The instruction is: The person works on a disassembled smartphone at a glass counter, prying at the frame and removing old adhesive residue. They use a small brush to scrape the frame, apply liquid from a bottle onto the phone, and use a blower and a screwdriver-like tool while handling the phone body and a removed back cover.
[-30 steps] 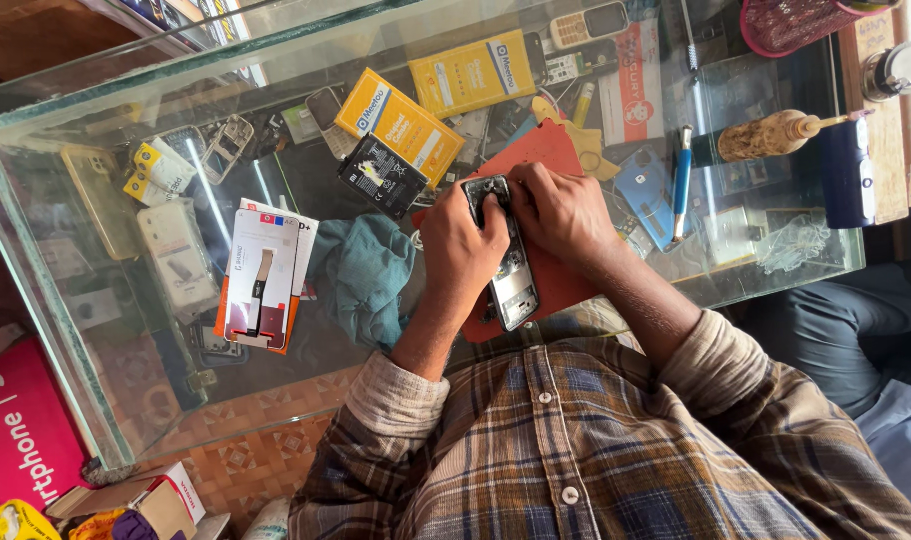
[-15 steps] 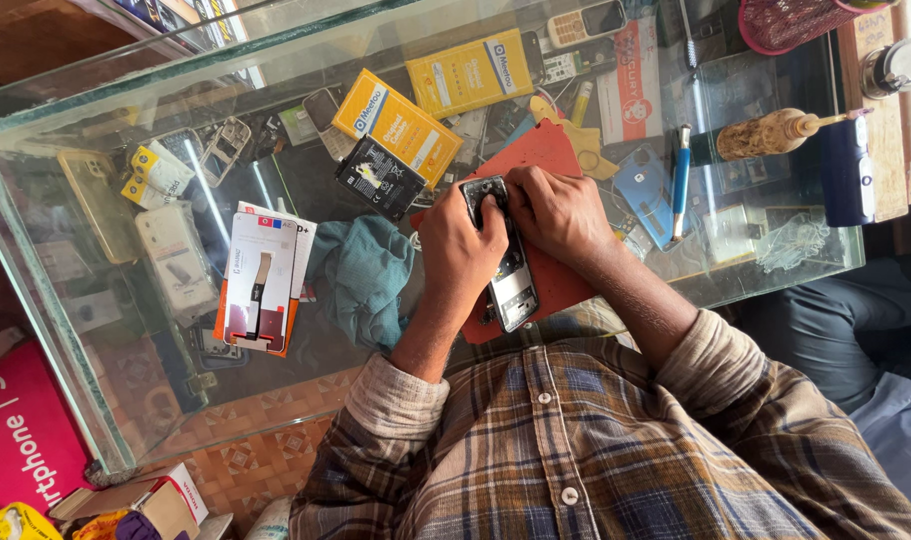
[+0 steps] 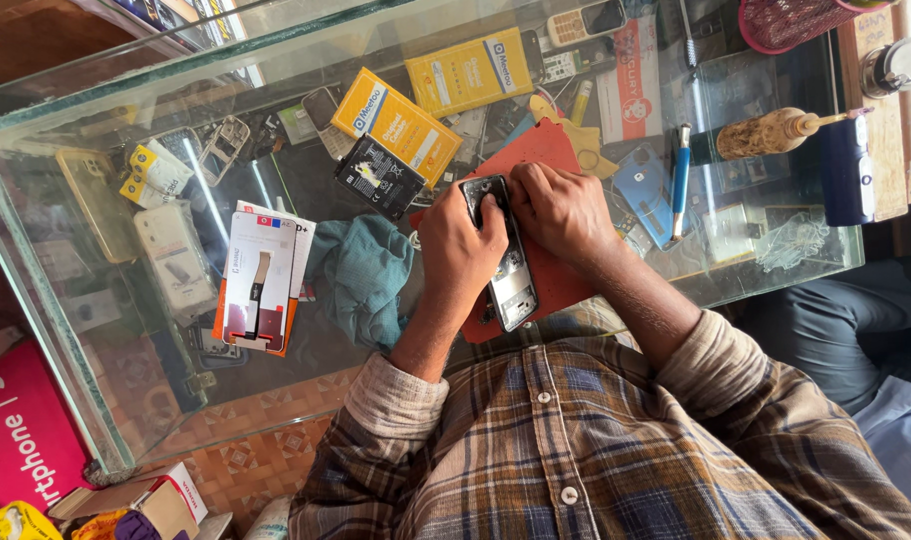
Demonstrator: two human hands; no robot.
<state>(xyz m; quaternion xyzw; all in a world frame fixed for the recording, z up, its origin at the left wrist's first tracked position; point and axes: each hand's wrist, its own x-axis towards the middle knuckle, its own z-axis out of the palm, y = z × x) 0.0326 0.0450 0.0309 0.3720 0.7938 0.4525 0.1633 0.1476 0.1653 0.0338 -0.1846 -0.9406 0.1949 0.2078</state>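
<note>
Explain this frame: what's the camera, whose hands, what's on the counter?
One camera, worn on a person's head, looks down on their own bare hands; there is no robot. Both hands work over a glass counter. The left hand and right hand press on an opened phone, back cover off, lying on a red mat. Beside it lie a teal cloth, a white-and-orange phone-part box, two yellow boxes, a black battery and a blue pen. Loose phones and parts show through the glass. The person wears a plaid shirt.
</note>
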